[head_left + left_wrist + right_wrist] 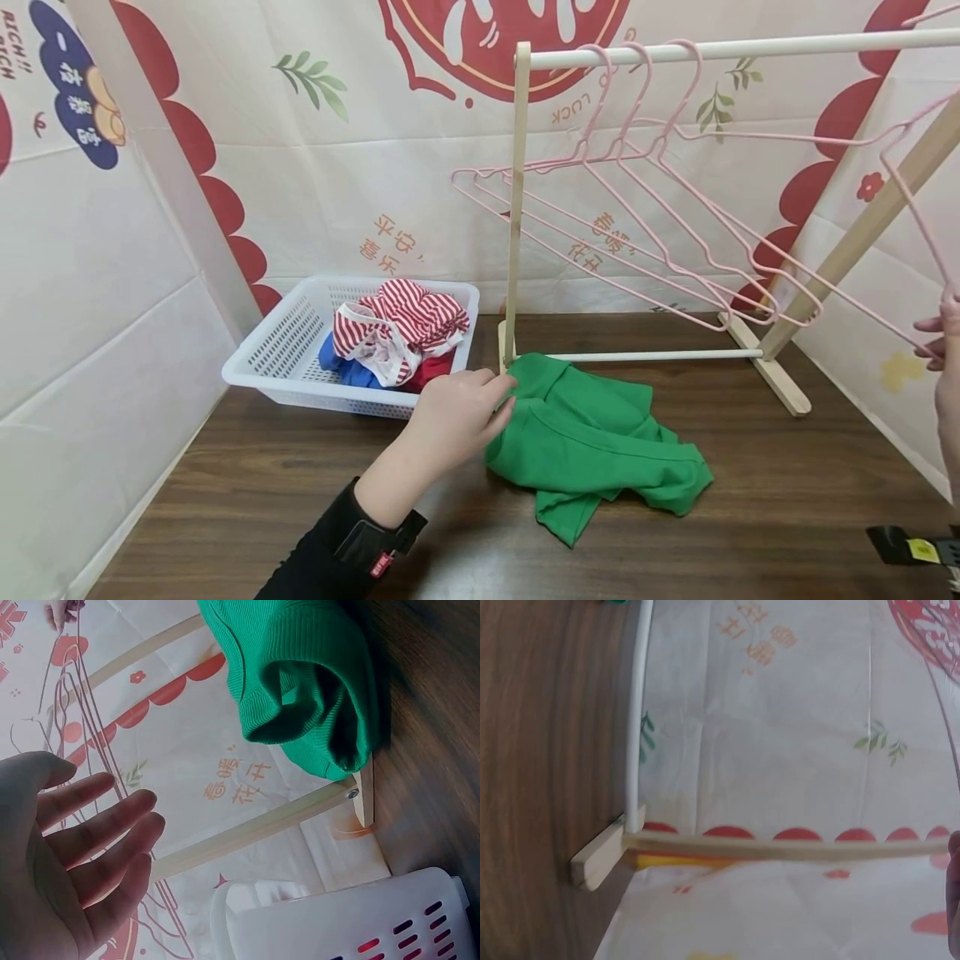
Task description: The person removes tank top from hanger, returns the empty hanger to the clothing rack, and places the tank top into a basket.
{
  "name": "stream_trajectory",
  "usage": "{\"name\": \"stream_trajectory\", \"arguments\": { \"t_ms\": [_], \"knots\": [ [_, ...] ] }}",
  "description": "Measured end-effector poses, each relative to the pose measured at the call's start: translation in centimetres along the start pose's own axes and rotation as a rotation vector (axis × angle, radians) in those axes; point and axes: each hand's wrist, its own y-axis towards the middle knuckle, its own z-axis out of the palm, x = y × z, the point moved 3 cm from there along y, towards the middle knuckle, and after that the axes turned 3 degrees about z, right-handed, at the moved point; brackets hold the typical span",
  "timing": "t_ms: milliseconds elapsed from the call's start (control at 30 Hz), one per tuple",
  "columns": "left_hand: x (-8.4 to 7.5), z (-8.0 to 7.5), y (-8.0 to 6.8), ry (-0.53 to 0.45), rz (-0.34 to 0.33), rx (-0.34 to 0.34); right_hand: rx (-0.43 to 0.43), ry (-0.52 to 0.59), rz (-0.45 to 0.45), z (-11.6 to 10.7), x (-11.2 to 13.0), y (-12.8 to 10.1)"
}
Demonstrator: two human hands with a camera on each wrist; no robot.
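Lying just right of the left hand (457, 417), whose straight fingers touch its edge, the green shirt (592, 442) stretches rightward, while the far-off right hand (947, 333) pinches a pink hanger (911, 192).

From the head we look forward and down over the table (750, 517) at the clothes rack (516, 208). Our left wrist view sits low and close, turned sideways, facing the rack's foot (364, 796). Our right wrist view, also sideways, faces its far foot (600, 859).

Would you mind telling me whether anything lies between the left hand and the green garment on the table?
Nothing visible does: the left hand is right at the near edge of the green garment, fingers open, no object between.
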Motion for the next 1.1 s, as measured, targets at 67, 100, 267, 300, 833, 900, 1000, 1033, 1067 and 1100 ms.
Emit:
{"name": "stream_trajectory", "arguments": {
  "t_ms": [67, 100, 267, 300, 833, 900, 1000, 1033, 1067, 1100],
  "knots": [
    [0.0, 0.1, 0.0, 0.004, 0.003, -0.004, 0.026, 0.046, -0.043, 1.3, 5.3, -2.4],
    [0.0, 0.1, 0.0, 0.006, 0.006, -0.006, 0.041, 0.080, -0.036, 1.9, 7.7, -3.4],
    [0.0, 0.1, 0.1, 0.003, 0.007, -0.013, 0.085, 0.174, -0.110, 3.5, 12.5, -5.3],
    [0.0, 0.1, 0.1, 0.002, 0.007, -0.014, 0.088, 0.164, -0.119, 3.7, 12.8, -5.3],
    [-0.1, 0.0, 0.1, -0.010, 0.005, -0.017, 0.203, -0.138, -0.150, 6.5, 15.4, -6.0],
    [-0.1, 0.0, 0.1, -0.011, 0.002, -0.013, 0.212, -0.147, -0.158, 6.7, 15.5, -6.0],
    [-0.1, 0.0, 0.0, -0.012, -0.004, -0.005, 0.217, -0.208, -0.203, 7.0, 15.8, -6.2],
    [-0.1, 0.0, 0.0, -0.012, -0.006, -0.002, 0.218, -0.230, -0.220, 7.1, 15.9, -6.2],
    [-0.1, 0.0, 0.0, -0.013, -0.009, 0.002, 0.219, -0.251, -0.237, 7.2, 16.0, -6.3],
    [-0.1, 0.1, 0.0, -0.014, -0.012, 0.007, 0.221, -0.270, -0.254, 7.3, 16.1, -6.4]
  ]
}}
